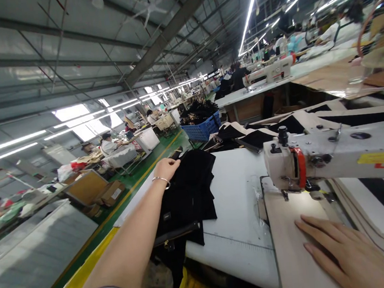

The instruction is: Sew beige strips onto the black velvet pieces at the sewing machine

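**Black fabric point(190, 194) bunched in left hand point(166, 170)**
Layered black pieces, piled loose on white tabletop point(233, 217), top edge caught in curled fingers. Right hand point(345, 251) lies flat, fingers spread, on cream sewing machine bed point(285, 243), apart from the fabric.

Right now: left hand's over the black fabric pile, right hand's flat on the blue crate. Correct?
No, the right hand isn't on the blue crate. The head view shows it flat on the pale board below the sewing machine head. The left hand is over the black fabric pile, as you said.
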Motion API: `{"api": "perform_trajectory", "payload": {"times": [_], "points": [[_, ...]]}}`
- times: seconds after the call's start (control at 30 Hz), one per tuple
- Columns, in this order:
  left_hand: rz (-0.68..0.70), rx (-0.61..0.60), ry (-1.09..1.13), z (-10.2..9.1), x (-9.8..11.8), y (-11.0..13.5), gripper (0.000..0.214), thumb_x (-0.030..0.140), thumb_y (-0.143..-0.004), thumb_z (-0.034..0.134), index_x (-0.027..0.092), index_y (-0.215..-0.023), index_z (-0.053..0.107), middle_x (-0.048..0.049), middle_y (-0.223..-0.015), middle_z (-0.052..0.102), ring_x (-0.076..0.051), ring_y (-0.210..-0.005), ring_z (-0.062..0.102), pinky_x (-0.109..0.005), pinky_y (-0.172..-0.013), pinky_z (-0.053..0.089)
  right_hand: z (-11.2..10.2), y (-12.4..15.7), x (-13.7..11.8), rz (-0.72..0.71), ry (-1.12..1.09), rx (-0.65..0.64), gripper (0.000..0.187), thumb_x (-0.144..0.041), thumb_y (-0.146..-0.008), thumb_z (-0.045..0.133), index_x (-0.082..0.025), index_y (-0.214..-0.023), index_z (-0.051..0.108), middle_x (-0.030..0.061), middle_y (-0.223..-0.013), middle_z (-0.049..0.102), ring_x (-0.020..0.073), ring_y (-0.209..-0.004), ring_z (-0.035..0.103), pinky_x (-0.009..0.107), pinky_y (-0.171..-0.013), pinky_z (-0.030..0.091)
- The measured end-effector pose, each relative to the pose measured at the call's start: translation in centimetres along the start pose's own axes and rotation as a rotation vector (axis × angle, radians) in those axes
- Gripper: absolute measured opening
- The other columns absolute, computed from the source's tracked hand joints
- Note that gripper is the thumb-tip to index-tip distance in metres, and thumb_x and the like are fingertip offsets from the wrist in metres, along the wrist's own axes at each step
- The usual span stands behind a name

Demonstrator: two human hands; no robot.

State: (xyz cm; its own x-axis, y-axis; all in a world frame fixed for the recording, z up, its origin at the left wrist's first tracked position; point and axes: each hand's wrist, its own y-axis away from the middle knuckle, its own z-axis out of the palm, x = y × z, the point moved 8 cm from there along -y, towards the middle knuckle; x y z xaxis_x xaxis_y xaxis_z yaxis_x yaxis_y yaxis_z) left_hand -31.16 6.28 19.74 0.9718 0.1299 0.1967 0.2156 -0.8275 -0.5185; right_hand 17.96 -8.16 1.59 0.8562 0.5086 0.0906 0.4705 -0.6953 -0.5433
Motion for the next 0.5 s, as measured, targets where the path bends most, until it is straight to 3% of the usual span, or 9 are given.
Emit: {"api": "perform_trajectory", "payload": {"times": [0.17, 0.3, 0.37, 0.43, 0.5], "points": [[-0.121, 0.105, 0.062, 1.4, -1.9, 1.4, 0.020, 0.034, -0.084, 0.060, 0.017, -0.092, 0.067, -0.0064, -0.097, 0.065, -0.018, -0.091, 0.058, -0.029, -0.087, 0.044, -0.6, -0.2, -0.2, -0.029, 0.013, 0.022, 0.056, -0.056, -0.089, 0.049, -0.033, -0.140, 0.047, -0.0028, -0.138, 0.051, 0.0201, -0.118, 0.052, 0.041, -0.093, 0.047], [-0.214, 0.117, 0.128, 3.3, -2.6, 1.6, 0.054, 0.032, -0.071, 0.075, 0.010, -0.115, 0.053, -0.0116, -0.101, 0.063, -0.021, -0.092, 0.060, -0.033, -0.084, 0.048, -0.5, -0.3, -0.2, -0.031, 0.011, 0.013, 0.058, -0.057, -0.089, 0.049, -0.032, -0.141, 0.044, -0.0034, -0.139, 0.050, 0.0194, -0.120, 0.050, 0.040, -0.096, 0.046], [-0.208, 0.095, 0.168, 3.6, -2.0, 1.2, 0.056, 0.022, -0.066, 0.077, 0.012, -0.116, 0.054, -0.0102, -0.095, 0.066, -0.023, -0.090, 0.062, -0.036, -0.084, 0.049, -0.4, -0.3, -0.1, -0.026, 0.005, 0.011, 0.059, -0.058, -0.089, 0.049, -0.032, -0.142, 0.043, -0.0039, -0.139, 0.049, 0.0190, -0.121, 0.050, 0.040, -0.097, 0.045], [-0.173, 0.118, 0.209, 2.3, -1.0, 0.5, 0.040, 0.012, -0.068, 0.070, 0.015, -0.107, 0.061, -0.0081, -0.093, 0.067, -0.024, -0.093, 0.063, -0.038, -0.090, 0.049, -0.3, -0.3, 0.0, -0.012, -0.006, 0.007, 0.058, -0.058, -0.089, 0.049, -0.032, -0.142, 0.043, -0.0042, -0.139, 0.049, 0.0189, -0.120, 0.050, 0.040, -0.098, 0.043], [-0.130, 0.217, 0.260, -0.8, 0.2, -0.4, 0.029, 0.010, -0.074, 0.060, 0.018, -0.102, 0.066, -0.0075, -0.105, 0.066, -0.024, -0.108, 0.059, -0.039, -0.101, 0.044, -0.2, -0.3, 0.1, 0.005, -0.028, -0.024, 0.058, -0.056, -0.090, 0.049, -0.033, -0.142, 0.042, -0.0046, -0.140, 0.048, 0.0190, -0.121, 0.049, 0.040, -0.099, 0.041]]}}
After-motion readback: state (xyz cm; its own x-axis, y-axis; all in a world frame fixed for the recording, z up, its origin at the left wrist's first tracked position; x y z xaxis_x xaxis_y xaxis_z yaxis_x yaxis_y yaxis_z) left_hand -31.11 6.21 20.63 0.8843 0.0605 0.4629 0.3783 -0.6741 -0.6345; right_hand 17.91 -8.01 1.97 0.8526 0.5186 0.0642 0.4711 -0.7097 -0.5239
